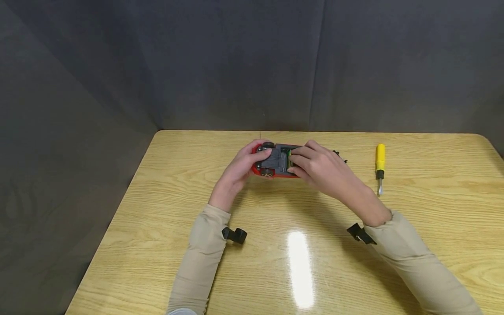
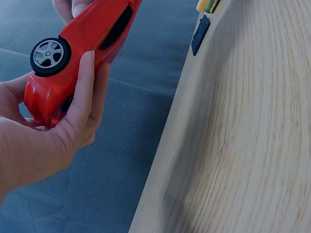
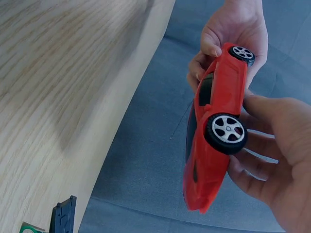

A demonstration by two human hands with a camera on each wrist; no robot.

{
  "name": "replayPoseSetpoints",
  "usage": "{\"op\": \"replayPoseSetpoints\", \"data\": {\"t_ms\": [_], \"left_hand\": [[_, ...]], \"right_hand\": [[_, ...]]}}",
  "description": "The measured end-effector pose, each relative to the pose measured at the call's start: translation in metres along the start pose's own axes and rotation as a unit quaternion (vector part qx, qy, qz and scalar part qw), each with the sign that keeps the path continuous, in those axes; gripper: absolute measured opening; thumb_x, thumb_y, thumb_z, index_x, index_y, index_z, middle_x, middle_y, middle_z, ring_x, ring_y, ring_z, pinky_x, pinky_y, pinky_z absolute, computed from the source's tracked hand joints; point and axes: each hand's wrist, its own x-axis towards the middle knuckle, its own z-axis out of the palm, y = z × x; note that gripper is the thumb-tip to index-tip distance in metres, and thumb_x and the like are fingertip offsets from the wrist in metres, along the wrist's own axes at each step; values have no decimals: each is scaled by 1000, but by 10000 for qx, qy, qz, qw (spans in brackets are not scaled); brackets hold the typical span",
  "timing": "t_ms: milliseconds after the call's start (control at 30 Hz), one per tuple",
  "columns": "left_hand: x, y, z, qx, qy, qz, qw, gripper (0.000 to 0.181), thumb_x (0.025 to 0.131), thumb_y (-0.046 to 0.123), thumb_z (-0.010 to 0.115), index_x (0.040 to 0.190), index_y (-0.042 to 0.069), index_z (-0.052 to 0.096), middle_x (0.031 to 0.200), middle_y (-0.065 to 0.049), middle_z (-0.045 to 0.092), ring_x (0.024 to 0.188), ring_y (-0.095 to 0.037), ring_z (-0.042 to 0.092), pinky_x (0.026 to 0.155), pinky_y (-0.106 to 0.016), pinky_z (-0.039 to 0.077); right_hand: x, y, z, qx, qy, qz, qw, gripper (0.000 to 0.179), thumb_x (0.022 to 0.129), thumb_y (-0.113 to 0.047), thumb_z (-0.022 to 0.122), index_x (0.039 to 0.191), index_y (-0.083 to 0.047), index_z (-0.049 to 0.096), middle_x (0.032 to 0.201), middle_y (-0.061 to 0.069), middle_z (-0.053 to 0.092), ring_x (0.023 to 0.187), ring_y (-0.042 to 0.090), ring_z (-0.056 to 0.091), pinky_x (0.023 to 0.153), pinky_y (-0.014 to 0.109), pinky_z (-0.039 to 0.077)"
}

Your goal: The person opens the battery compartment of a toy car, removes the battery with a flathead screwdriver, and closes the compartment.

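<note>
A red toy car (image 1: pixel 281 161) is held with its dark underside turned up; the wrist views show its red body and silver-spoked wheels. My left hand (image 1: pixel 245 162) grips one end, its thumb on the underside near a wheel. In the car's opened battery compartment (image 1: pixel 283 162) a green battery (image 1: pixel 289 158) shows. The thumb and fingertips of my right hand (image 1: pixel 320 166) pinch at that battery and partly cover it. Past the right hand lies a small black cover (image 2: pixel 200 35), with another green battery (image 2: pixel 212 6) beside it.
A yellow-handled screwdriver (image 1: pixel 379 164) lies on the wooden table (image 1: pixel 149 245) to the right, its metal tip towards me. Dark cloth (image 1: pixel 244 65) hangs behind the table and along its left side.
</note>
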Motion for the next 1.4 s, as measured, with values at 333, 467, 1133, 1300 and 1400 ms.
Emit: {"op": "replayPoseSetpoints", "data": {"t_ms": [333, 467, 1133, 1300, 1400], "left_hand": [[1, 1, -2, -75, 1, -12, 10000, 32, 107, 13, 56, 137, 4, 54, 116, -14, 63, 88, -22, 71, 87, -64, 58], [1, 2, -2, -89, 8, -20, 10000, 33, 107, 13, 56, 138, 4, 54, 118, -14, 62, 88, -22, 71, 91, -69, 53], [2, -1, -3, -148, -13, -28, 9999, 32, 107, 13, 55, 137, 3, 54, 120, -15, 61, 89, -23, 71, 84, -61, 60], [3, -1, -4, -236, 16, -32, 9997, 32, 107, 13, 54, 137, 3, 53, 122, -16, 60, 88, -23, 71, 79, -56, 62], [3, -1, -4, -271, 16, -42, 9996, 32, 107, 13, 54, 138, 3, 53, 121, -15, 60, 89, -24, 70, 77, -54, 63]], "right_hand": [[1, -1, 3, -586, 39, -366, 9976, 23, 85, -1, 84, 105, 7, 75, 105, 21, 75, 96, 36, 65, 84, 43, 57], [0, -1, 4, -525, 111, -345, 9980, 22, 84, 3, 83, 104, 8, 75, 103, 20, 75, 94, 36, 66, 88, 46, 58], [0, -1, 7, 365, 323, 53, 9988, 17, 91, -7, 80, 103, 5, 75, 98, 17, 73, 90, 33, 64, 74, 45, 59], [2, -2, 6, 357, 393, 119, 9985, 15, 92, -6, 79, 102, 4, 75, 96, 17, 72, 88, 33, 64, 73, 44, 59], [3, -3, 6, 367, 441, 151, 9982, 15, 91, -6, 79, 102, 4, 75, 96, 17, 72, 88, 33, 64, 72, 44, 60]]}}
